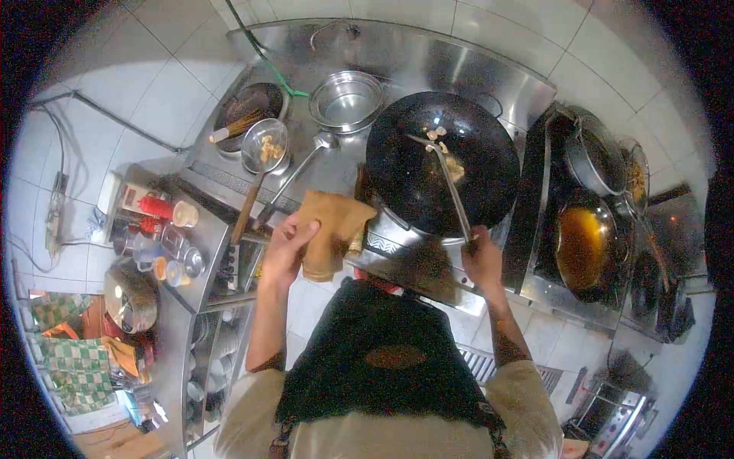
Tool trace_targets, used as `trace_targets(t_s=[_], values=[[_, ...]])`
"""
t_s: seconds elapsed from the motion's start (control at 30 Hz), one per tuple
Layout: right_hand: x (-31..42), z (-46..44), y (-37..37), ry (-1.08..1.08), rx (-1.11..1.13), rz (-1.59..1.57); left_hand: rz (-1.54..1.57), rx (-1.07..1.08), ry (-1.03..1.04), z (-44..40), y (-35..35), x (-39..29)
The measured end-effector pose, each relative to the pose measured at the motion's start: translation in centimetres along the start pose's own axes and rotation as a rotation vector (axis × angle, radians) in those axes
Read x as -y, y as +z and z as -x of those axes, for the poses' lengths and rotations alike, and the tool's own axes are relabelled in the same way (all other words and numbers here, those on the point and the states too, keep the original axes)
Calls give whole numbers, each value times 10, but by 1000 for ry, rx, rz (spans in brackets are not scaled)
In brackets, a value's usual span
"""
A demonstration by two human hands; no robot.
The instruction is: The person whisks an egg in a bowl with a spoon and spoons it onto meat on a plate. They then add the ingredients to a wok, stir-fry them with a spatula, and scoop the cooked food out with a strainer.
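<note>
My left hand (287, 246) is closed on a folded brown cloth (327, 222), held in front of the counter by the near left side of the wok. A large black wok (397, 183) sits on the stove with a few pale food pieces (437, 136) in it. My right hand (482, 262) grips the handle end of a long metal wok spatula (451, 187) at the wok's near right rim. The spatula's head rests among the food pieces; its exact shape is hard to make out.
Left of the wok are a steel bowl (346, 103), a ladle (325, 141), and a wooden-handled strainer (265, 145) holding food pieces. Beyond them sits a pot with a bamboo brush (243, 125). To the right stand a pan of brown liquid (585, 245) and a metal pot (595, 157).
</note>
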State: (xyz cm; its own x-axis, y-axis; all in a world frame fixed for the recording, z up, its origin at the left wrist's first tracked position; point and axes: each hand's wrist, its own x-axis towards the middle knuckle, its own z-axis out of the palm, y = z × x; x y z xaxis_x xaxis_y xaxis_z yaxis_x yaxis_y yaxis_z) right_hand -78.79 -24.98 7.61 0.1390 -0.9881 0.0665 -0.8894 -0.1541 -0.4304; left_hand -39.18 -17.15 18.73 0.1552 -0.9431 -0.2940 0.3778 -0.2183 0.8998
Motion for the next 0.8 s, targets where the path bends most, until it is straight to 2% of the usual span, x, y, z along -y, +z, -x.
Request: trace_targets(t_s=[0.03, 0.07, 0.1, 0.17, 0.23, 0.3, 0.43, 0.5, 0.53, 0.6, 0.63, 0.7, 0.73, 0.8], values=[[1, 1, -6, 33, 11, -145, 1, 4, -3, -4, -6, 6], [5, 4, -14, 71, 21, -289, -190, 68, 9, -8, -5, 8], [8, 5, -21, 80, 16, -283, -380, 137, 27, -13, -3, 8], [13, 7, -32, 37, -22, -283, -439, 239, 56, -26, 6, 14], [9, 10, -30, 25, -52, -284, -709, 511, 88, -51, 16, 22], [8, 14, -33, 10, -80, -286, -681, 565, 85, -73, 36, 29], [7, 23, -39, 38, -90, -296, -693, 554, 261, -149, 20, 111], [3, 26, -43, 13, -133, -271, -860, 201, 532, -159, 25, 125], [1, 29, -44, 13, -132, -257, -861, 213, 533, -161, 25, 132], [-3, 34, -45, 19, -130, -244, -1202, -107, 850, -155, 33, 141], [-5, 35, -46, 16, -143, -251, -1202, -100, 852, -152, 38, 145], [-7, 38, -48, 19, -155, -258, -1049, -441, 714, -148, 43, 162], [-7, 38, -50, 61, -141, -254, -1050, -435, 715, -146, 45, 171], [-6, 37, -55, 104, -131, -250, -1042, -607, 177, -144, 46, 188]])
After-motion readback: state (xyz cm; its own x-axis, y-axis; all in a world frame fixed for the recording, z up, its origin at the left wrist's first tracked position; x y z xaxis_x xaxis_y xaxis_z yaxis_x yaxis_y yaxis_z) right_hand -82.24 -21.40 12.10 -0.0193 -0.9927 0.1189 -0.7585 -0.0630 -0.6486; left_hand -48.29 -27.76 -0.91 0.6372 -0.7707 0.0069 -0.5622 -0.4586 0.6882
